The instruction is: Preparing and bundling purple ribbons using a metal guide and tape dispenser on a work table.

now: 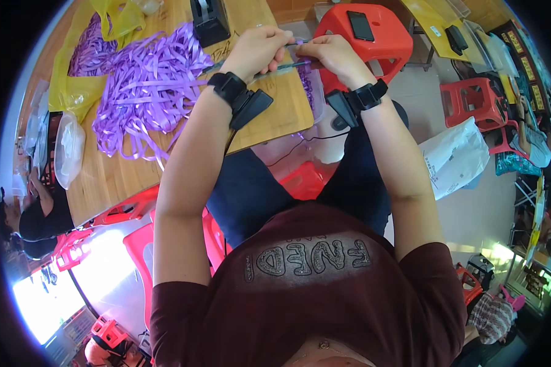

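Above the table's right edge, my left hand [258, 50] and my right hand [332, 54] face each other, fingertips a short gap apart. Both are closed in a pinch. Something thin and dark spans the gap between them, too small to name. A second slim dark strip [286, 67] runs just below the fingers. Left of my left hand spreads a big heap of purple ribbons [150, 92]. Under my right hand, a clear plastic box [315, 92] holds small purple pieces. Each wrist wears a black strapped device.
A black tape dispenser [209, 23] stands on the wooden table [119, 183] beyond the ribbons. Yellow plastic bags [73, 92] lie at the left. On a red stool [379, 46] rests a phone [360, 25]. A white bag [456, 156] sits on the floor at right. Other people sit nearby.
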`<state>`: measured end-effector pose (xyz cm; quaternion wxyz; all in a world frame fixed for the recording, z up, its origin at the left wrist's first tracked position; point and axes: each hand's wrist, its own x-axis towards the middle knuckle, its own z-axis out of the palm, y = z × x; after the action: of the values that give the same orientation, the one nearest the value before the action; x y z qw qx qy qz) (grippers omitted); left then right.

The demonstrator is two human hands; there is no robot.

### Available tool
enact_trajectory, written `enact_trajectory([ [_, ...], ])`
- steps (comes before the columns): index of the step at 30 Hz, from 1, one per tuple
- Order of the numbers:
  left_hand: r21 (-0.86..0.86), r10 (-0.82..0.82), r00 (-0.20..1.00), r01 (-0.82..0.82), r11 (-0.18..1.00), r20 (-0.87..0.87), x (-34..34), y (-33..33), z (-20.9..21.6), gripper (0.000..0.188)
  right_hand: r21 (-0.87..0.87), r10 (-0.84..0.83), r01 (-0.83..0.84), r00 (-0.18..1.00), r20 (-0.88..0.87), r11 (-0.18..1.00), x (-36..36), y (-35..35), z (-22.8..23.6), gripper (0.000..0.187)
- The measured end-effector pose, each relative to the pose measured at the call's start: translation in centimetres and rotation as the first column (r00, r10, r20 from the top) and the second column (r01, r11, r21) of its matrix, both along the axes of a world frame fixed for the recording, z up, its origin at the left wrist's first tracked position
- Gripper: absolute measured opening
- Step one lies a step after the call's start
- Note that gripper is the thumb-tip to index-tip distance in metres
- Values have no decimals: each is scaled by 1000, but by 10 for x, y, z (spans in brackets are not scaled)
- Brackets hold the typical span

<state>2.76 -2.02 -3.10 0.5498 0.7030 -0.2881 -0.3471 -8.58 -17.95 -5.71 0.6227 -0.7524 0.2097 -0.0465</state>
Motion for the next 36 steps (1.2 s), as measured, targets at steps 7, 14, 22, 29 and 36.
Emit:
enact_trajectory([
  [7, 3, -22, 999, 22, 1000, 49, -1, 1, -3, 27, 14, -17, 17, 1000, 20, 1000, -3, 3, -2, 26],
  [14, 67, -24, 996, 19, 998, 84, -4, 1, 5, 29, 12, -17, 17, 1000, 22, 1000, -3, 1, -4, 27],
  [22, 106, -4, 992, -9, 994, 124, -7, 1, 5, 24, 52, -2, 1, 1000, 9, 999, -5, 1, -3, 28],
  [29, 36, -52, 991, 48, 998, 123, -1, 1, -2, 28, -13, 37, -36, 999, 36, 999, -11, -1, -5, 33],
  [36, -8, -50, 987, 51, 999, 153, 2, 4, -9, 27, 473, -346, 275, 936, 66, 837, -72, -17, -35, 33],
])
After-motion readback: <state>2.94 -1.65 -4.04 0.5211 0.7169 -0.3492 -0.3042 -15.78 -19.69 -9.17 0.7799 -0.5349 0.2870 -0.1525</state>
